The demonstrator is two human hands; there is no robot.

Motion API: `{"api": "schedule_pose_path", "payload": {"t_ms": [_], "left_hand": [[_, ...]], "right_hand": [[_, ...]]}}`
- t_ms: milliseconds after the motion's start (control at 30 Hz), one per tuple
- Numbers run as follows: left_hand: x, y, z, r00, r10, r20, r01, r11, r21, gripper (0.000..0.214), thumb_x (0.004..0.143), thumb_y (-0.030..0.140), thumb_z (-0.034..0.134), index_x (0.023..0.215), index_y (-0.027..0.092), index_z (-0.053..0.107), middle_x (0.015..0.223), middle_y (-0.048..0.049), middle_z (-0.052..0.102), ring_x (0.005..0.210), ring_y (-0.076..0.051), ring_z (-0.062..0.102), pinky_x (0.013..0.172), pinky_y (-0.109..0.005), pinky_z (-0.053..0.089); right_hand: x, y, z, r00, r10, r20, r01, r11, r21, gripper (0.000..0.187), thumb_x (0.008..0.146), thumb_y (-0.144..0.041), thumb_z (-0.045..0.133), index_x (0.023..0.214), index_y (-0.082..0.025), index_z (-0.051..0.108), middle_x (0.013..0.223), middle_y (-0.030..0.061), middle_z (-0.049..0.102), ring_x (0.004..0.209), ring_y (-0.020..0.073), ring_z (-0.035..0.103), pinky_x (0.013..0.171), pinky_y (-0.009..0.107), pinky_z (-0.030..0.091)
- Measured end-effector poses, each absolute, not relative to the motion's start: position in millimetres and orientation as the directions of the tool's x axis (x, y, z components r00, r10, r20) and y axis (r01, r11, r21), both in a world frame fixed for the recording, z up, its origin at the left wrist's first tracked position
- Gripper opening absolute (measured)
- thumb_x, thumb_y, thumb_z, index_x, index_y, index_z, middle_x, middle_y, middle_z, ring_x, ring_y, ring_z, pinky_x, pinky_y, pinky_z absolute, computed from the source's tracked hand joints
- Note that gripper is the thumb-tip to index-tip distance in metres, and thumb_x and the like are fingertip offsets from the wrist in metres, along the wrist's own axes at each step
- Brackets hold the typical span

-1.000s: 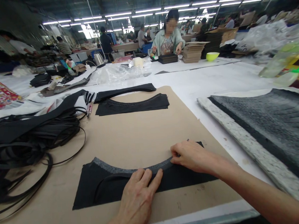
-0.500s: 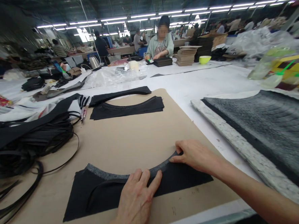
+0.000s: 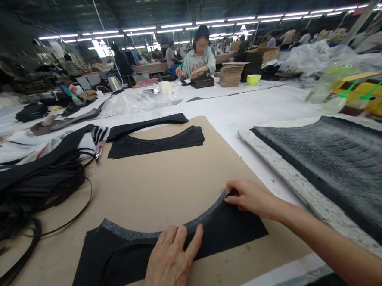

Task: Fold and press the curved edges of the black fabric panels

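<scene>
Clearly, the main relation lies between the two hands and the black piece, which rests below both of them on the brown sheet. Its long axis goes from left to right, with the left end somewhat nearer, and its hollow curved edge faces the far side. A grey band follows this curve, and a thin dark line, perhaps a loose strip, bends across the left part. The left hand lies flat over the middle, its fingers spread and their tips at the band, so it covers a part of it. The right hand is nearer to the right end, where thumb and forefinger pinch a dark edge; I cannot tell if this is a separate strip.

Around them, at the left, there is a heap of black straps, and one thin loop comes out over the sheet, near the piece's left end but apart from it. At the far middle, two more curved black pieces lie one behind the other. At the right, well apart from the right hand, a grey textured panel rests on a pale speckled board.
</scene>
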State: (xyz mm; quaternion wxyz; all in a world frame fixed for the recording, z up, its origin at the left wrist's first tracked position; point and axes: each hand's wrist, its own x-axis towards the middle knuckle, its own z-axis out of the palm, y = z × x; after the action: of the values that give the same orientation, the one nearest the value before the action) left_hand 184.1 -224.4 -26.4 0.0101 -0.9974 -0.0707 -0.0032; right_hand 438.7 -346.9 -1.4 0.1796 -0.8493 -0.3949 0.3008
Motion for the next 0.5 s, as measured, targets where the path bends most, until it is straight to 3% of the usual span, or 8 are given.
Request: {"api": "schedule_pose_path", "payload": {"t_ms": [267, 500], "left_hand": [[183.5, -227.2, -27.8, 0.985, 0.172, 0.008, 0.173, -0.985, -0.010, 0.075, 0.078, 0.005, 0.048, 0.146, 0.032, 0.030, 0.105, -0.0058, 0.055, 0.092, -0.022, 0.049, 0.087, -0.037, 0.043], [183.6, -225.2, -27.3, 0.990, 0.141, -0.005, 0.141, -0.990, -0.002, 0.074, 0.080, 0.007, 0.047, 0.148, 0.030, 0.027, 0.105, -0.0060, 0.055, 0.092, -0.023, 0.049, 0.087, -0.037, 0.042]], "right_hand": [[433.7, -345.5, 9.9, 0.517, 0.788, -0.336, 0.600, -0.613, -0.514, 0.002, 0.078, -0.022, 0.058, 0.079, -0.019, 0.059, 0.059, -0.0024, 0.060, 0.054, 0.0122, 0.057, 0.054, 0.022, 0.033], [442.0, -350.5, -0.6, 0.470, 0.804, -0.365, 0.569, -0.592, -0.571, 0.008, 0.080, -0.027, 0.057, 0.080, -0.019, 0.058, 0.059, -0.0033, 0.061, 0.057, 0.0121, 0.060, 0.051, 0.020, 0.035]]}}
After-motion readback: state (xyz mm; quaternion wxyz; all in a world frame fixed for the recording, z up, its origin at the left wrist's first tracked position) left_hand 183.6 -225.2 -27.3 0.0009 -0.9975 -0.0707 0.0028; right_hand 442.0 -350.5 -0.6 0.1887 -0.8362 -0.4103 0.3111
